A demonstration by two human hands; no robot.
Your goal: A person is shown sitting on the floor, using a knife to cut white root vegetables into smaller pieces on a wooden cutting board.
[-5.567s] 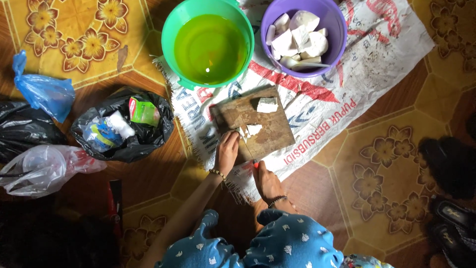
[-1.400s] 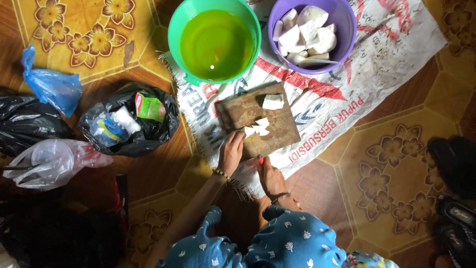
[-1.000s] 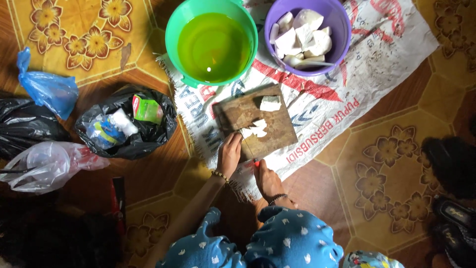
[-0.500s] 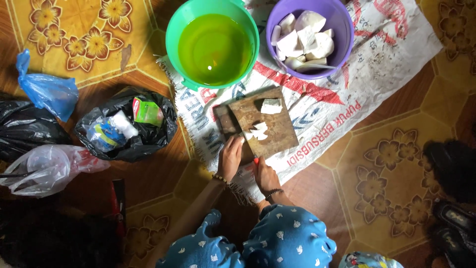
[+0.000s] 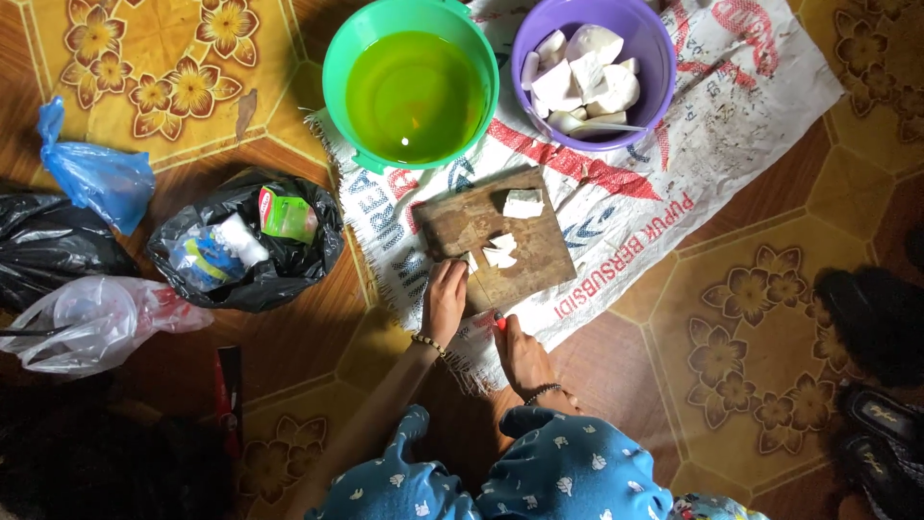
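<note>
A brown wooden cutting board [image 5: 460, 223] lies on a printed white woven sack [image 5: 731, 125] on the floor. Several white chunks [image 5: 502, 250] rest on the board, one larger chunk [image 5: 523, 203] near its far edge. My left hand [image 5: 444, 300] reaches onto the board's near edge, fingertips pressing a small white piece [image 5: 469, 261]. Just below the board, my right hand [image 5: 521, 352] is closed around a red-handled tool [image 5: 500, 322], probably a knife, whose blade I cannot make out.
A green basin of yellowish liquid [image 5: 412, 81] and a purple basin of white chunks [image 5: 589, 69] stand beyond the board. To the left lie an open black bag of packets [image 5: 245, 252], a blue bag [image 5: 96, 176] and a clear bag [image 5: 91, 323]. Dark shoes [image 5: 876, 327] sit at right.
More small white pieces have appeared in the middle of the board. Both hands stay at its near edge, the left shifting slightly to a piece at the edge.
</note>
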